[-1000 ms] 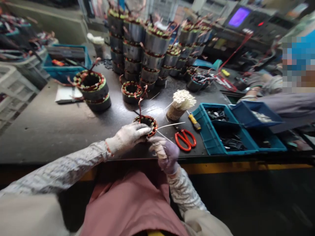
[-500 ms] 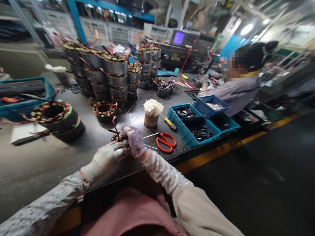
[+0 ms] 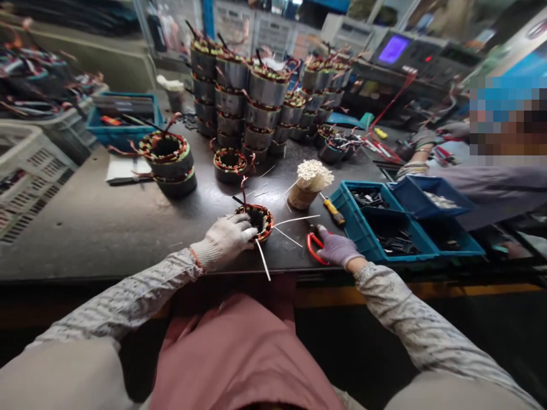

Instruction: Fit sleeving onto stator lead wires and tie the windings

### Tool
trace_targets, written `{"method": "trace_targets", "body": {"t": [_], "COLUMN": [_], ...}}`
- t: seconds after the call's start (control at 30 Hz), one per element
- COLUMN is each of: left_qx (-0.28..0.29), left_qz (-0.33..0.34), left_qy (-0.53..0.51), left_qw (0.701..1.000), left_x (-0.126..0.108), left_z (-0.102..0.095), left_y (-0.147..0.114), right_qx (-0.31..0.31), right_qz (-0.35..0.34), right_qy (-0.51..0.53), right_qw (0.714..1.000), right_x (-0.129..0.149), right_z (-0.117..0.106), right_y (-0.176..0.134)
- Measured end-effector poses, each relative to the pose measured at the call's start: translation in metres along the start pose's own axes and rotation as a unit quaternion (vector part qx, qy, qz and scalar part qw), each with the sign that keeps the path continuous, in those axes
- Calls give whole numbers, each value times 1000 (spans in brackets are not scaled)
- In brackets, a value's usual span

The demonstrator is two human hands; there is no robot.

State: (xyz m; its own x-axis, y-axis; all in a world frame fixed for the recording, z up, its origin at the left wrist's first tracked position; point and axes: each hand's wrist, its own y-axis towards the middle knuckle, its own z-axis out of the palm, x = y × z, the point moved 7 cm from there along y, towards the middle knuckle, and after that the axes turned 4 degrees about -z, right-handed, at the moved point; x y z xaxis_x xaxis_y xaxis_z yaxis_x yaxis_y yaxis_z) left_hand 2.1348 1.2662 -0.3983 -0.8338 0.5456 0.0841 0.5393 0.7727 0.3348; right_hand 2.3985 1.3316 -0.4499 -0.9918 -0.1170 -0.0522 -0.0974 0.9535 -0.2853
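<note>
My left hand [image 3: 224,238], in a white knit glove, grips the near left side of a wire-wound motor stator [image 3: 268,221], its fingers over the rim. Thin white ties stick out from the stator; one tie [image 3: 263,261] points toward the bench edge. A dark red lead [image 3: 244,192] stands up from its far side. To the right, my right hand [image 3: 339,248], in a purple glove, is closed on red-handled scissors [image 3: 313,248] lying on the bench. Fingers cover part of the handles, and the blades are mostly hidden.
Behind the scissors are a yellow screwdriver [image 3: 333,210] and a cup of white ties [image 3: 302,196]. Blue bins [image 3: 339,213] of small black parts stand right. Stacked stators [image 3: 260,117] rise at the back; two more [image 3: 173,182] stand left. A co-worker's gloved hand [image 3: 423,139] is at far right.
My right hand has left the stator and moved right onto the red-handled scissors. My left hand stays on the stator, whose ring and loose ties now show. The view has swung left.
</note>
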Motion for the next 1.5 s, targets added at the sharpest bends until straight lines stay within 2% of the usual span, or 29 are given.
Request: {"method": "trace_targets", "body": {"t": [0.07,0.13,0.17,0.23,0.3,0.33,0.4,0.53,0.67,0.8,0.87,1.03,1.13,1.3,1.4,1.5], "left_qx": [6,8,8,11,13,13,8,-11,-22,-33,-32,-29,-39,-41,-29,-19], "left_qz": [-3,-12,-17,-21,-19,-18,-17,-14,-4,4,17,73,87,97,107,152], "left_qy": [5,0,-4,-13,-16,-16,-17,-24,-30,-23,-22,-43,-42,-45,-61,-85], "left_qw": [1000,1000,1000,1000,1000,1000,1000,1000,999,999,999,996,995,993,992,985], "left_x": [-4,-7,-7,-8,-7,-6,-5,-5,-7,-6,-4,1,2,1,8,18], "left_z": [0,-2,-3,-4,-3,-2,-1,0,0,0,-1,-7,-10,-10,-10,-12], "left_y": [-7,-13,-15,-16,-15,-15,-14,-16,-17,-17,-18,-21,-22,-22,-20,-18], "right_qx": [-12,-93,-150,-280,-382,-411,-434,-418,-388,-402,-411,-374,-354,-351,-324,-279], "right_qz": [-8,-60,-105,-197,-244,-249,-242,-231,-234,-280,-272,-179,-181,-212,-233,-196], "right_qy": [13,50,70,99,94,83,57,31,42,112,141,128,119,142,174,205], "right_qw": [1000,993,981,934,886,873,866,878,891,865,859,901,910,901,900,917], "right_x": [6,20,32,58,81,90,103,115,118,111,99,73,79,88,82,69], "right_z": [12,26,32,38,36,34,25,11,20,32,32,24,18,17,23,25], "right_y": [-15,-38,-52,-83,-107,-113,-114,-103,-95,-95,-94,-81,-74,-72,-69,-58]}}
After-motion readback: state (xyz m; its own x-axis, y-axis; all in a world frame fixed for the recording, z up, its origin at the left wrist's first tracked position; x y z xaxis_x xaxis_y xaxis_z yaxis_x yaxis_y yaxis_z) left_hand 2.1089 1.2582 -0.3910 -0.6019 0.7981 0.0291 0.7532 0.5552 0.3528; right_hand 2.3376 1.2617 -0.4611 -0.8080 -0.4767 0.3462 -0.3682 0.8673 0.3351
